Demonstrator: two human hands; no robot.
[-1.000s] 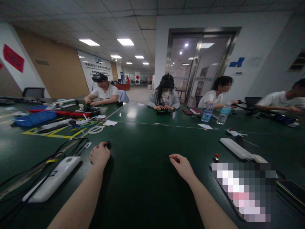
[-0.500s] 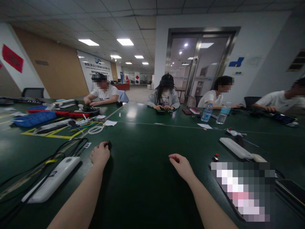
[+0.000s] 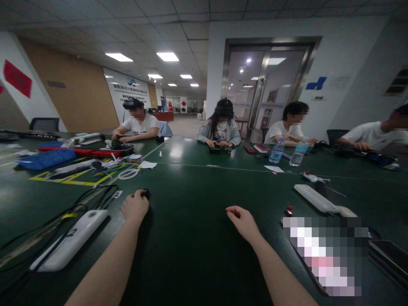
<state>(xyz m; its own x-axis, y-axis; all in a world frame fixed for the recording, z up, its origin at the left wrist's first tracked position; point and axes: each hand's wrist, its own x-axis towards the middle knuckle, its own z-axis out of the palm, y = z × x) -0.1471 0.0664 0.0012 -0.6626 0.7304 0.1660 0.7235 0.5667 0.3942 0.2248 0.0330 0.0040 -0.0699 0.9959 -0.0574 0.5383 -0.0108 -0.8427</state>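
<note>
**Left hand (image 3: 135, 207) pinching a small black object (image 3: 146, 194)**
Right hand (image 3: 242, 222) fingers half-curled, holding nothing, above the green workbench (image 3: 197, 255).

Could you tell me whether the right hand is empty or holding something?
Empty: the right hand looks relaxed, its fingers loosely curled with nothing showing between them.

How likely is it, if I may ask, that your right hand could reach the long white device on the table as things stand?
Probably yes. The right hand looks empty, and the green table top towards the long white device appears bare. A small red-and-black part lies close by, but it seems to leave the way free.
</note>
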